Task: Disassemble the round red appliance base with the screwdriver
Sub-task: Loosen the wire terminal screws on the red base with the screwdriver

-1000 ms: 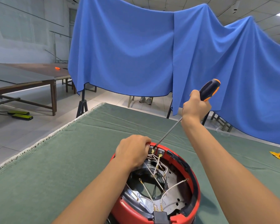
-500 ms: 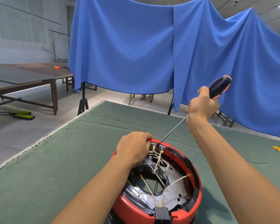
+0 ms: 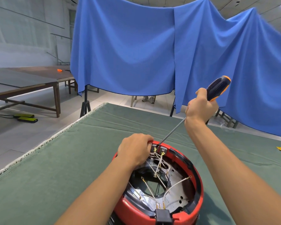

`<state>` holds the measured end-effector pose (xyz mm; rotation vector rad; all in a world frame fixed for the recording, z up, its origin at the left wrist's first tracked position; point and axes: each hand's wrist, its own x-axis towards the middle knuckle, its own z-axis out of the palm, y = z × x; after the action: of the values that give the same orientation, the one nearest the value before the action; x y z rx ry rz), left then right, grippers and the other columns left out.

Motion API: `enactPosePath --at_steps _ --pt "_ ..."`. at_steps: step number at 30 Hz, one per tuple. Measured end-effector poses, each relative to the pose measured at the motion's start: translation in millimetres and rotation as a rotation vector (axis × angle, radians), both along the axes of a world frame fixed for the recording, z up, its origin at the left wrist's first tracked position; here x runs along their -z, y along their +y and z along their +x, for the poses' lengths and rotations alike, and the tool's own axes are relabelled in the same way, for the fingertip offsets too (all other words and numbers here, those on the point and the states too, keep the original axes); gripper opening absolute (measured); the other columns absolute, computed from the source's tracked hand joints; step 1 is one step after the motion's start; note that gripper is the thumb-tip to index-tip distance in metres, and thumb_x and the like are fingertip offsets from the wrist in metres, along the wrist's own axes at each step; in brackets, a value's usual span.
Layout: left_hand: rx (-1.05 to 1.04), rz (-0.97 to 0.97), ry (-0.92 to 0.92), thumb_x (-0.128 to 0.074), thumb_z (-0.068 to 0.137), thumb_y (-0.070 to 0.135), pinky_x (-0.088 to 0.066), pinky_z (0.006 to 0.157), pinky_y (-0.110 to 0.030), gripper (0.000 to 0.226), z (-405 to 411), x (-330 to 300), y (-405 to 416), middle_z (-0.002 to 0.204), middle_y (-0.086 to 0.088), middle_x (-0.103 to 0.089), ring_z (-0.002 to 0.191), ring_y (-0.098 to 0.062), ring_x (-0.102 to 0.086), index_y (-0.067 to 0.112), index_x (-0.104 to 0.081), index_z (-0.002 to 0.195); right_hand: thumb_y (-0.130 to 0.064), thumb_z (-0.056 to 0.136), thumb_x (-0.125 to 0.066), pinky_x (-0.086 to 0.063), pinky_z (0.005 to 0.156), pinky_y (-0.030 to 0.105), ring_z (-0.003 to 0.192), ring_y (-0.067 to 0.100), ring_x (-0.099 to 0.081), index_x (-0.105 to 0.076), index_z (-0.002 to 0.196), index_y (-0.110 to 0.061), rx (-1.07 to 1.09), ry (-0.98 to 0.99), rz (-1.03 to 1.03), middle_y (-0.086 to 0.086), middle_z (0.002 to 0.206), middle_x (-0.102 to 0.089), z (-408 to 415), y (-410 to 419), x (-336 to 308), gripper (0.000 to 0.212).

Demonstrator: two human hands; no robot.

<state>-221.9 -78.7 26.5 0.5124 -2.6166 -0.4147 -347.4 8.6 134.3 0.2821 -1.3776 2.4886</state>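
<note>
The round red appliance base (image 3: 199, 189) sits open on the green counter (image 3: 55, 168) at the near edge, white wires (image 3: 159, 164) showing inside. The left hand (image 3: 135, 150) curls its grip over the far rim — the right hand (image 3: 199, 108), beyond, holds the screwdriver (image 3: 217, 88) tightly, tip at a black terminal block (image 3: 159, 149). Blue cloth (image 3: 136, 51) hangs behind.

- Round red appliance base (image 3: 199, 179): glossy red plastic shell with a black plastic inner rim; the inner plate is bare metal, shiny yet scuffed.
- Wires (image 3: 177, 184): pale matt sheathing, brass-coloured metal terminals.
- Screwdriver (image 3: 217, 89): matt black handle with a dotted texture and orange trim; smooth grey metal shaft.
- Table cover (image 3: 71, 159): matt green cloth, creased, with a frayed white edge.
- Blue drape (image 3: 128, 54): soft matt cloth, folded.
- Side table (image 3: 31, 82): dark wood, smooth top.
</note>
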Motion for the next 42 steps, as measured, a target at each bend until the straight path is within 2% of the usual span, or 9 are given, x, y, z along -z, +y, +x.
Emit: enactPosePath --at_steps 7,12,18,25,31,36,39,42 --pt "-0.007 -0.001 -0.003 -0.04 0.095 0.031 -0.042 0.08 -0.035 0.029 0.1 -1.5 1.1 0.116 0.006 -0.064 0.108 -0.021 -0.056 0.032 -0.06 0.116 -0.013 0.078 -0.053 -0.022 0.045 0.026 0.046 0.019 -0.025 -0.034 0.065 -0.014 -0.023 0.029 0.058 0.003 0.056 -0.025 -1.4 -3.0 0.8 0.024" --pt "-0.008 0.015 0.0 -0.041 0.095 0.03 -0.043 0.08 -0.035 0.029 1.3 -1.8 1.4 0.116 0.006 -0.065 0.108 -0.02 -0.057 0.032 -0.06 0.117 -0.016 0.076 -0.052 -0.028 0.055 0.035 0.06 0.024 -0.031 -0.032 0.064 -0.015 0.01 0.041 0.147 0.002 0.057 -0.029 -5.4 -11.3 -1.9 0.023" --pt "-0.004 0.024 0.006 -0.041 0.096 0.03 -0.046 0.083 -0.036 0.029 0.9 -2.0 1.9 0.117 0.008 -0.065 0.108 -0.018 -0.057 0.032 -0.061 0.117 -0.016 0.076 -0.053 -0.028 0.055 0.033 0.052 0.021 -0.03 -0.035 0.062 -0.016 0.012 -0.099 0.148 -0.002 0.055 -0.031 -24.3 -12.3 0.4 0.023" --pt "-0.003 0.025 -0.012 -0.036 0.097 0.026 -0.047 0.084 -0.038 0.031 3.7 -4.3 3.2 0.117 0.004 -0.065 0.107 -0.022 -0.057 0.029 -0.062 0.114 -0.019 0.075 -0.054 -0.034 0.055 0.032 0.053 0.021 -0.04 -0.043 0.066 -0.015 0.071 -0.256 0.156 -0.001 0.057 -0.043 -38.7 -3.0 10.9 0.015" --pt "-0.015 0.037 -0.037 -0.036 0.096 0.02 -0.047 0.089 -0.039 0.037 2.8 -5.3 2.8 0.124 0.003 -0.062 0.112 -0.023 -0.056 0.032 -0.058 0.123 -0.017 0.077 -0.053 -0.034 0.048 0.027 0.049 0.019 -0.043 -0.043 0.07 -0.016 0.072 -0.326 0.119 0.0 0.06 -0.047 -46.6 2.4 19.9 0.013" --pt "-0.032 0.044 -0.034 -0.036 0.097 0.02 -0.042 0.09 -0.038 0.038 1.0 -3.5 2.2 0.127 0.002 -0.06 0.115 -0.024 -0.054 0.033 -0.055 0.127 -0.017 0.075 -0.052 -0.03 0.046 0.026 0.047 0.016 -0.038 -0.042 0.068 -0.015 0.043 -0.359 0.127 -0.002 0.057 -0.043 -52.8 3.9 22.9 0.012" --pt "-0.077 0.058 -0.043 -0.034 0.097 0.018 -0.041 0.089 -0.039 0.039 -1.3 -2.3 -0.7 0.128 -0.004 -0.059 0.114 -0.029 -0.054 0.028 -0.049 0.132 -0.017 0.075 -0.053 -0.029 0.048 0.026 0.046 0.017 -0.037 -0.043 0.065 -0.017 -0.036 -0.375 0.208 -0.003 0.055 -0.042 -47.0 -3.4 41.6 0.015" --pt "-0.088 0.074 -0.044 -0.033 0.096 0.016 -0.042 0.088 -0.039 0.039 -0.7 0.2 -0.3 0.126 -0.007 -0.059 0.112 -0.031 -0.054 0.025 -0.046 0.132 -0.015 0.078 -0.052 -0.024 0.04 0.022 0.035 0.013 -0.029 -0.039 0.065 -0.016 -0.08 -0.415 0.208 -0.002 0.048 -0.036 -41.2 -6.5 57.6 0.019"
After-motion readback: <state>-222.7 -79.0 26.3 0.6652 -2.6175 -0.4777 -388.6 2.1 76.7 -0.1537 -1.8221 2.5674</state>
